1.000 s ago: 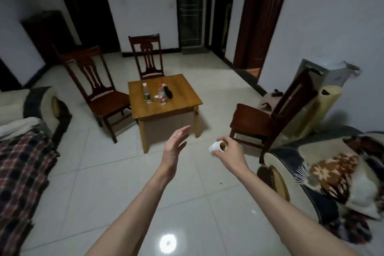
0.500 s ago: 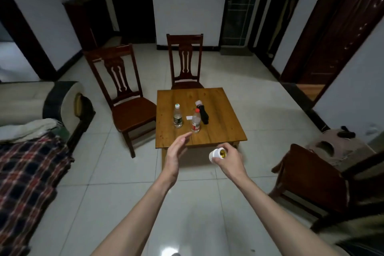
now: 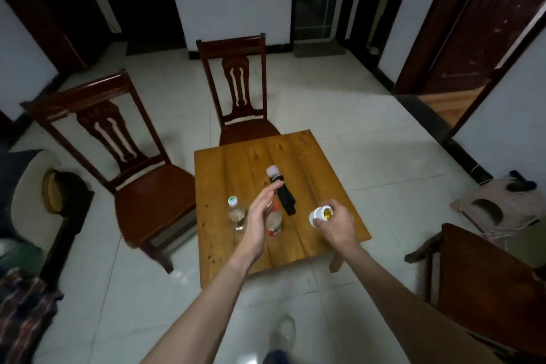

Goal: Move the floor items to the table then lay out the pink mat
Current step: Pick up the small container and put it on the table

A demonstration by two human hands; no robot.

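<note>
Both hands now hang over the small square wooden table (image 3: 322, 156), nearer than before; the right hand (image 3: 336, 223) grips a small white cylindrical container (image 3: 318, 215) above its near edge; the left hand (image 3: 260, 216) is open, fingers straight, empty, above two clear plastic bottles (image 3: 236, 214).

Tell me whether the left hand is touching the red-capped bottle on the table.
Cannot tell. In the head view the open left hand overlaps the red-capped bottle, hiding any gap or contact.

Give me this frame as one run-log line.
phase: carrying item to table | right hand: holds white cup over wooden table | left hand: open, empty | on table: two bottles, black umbrella
</note>
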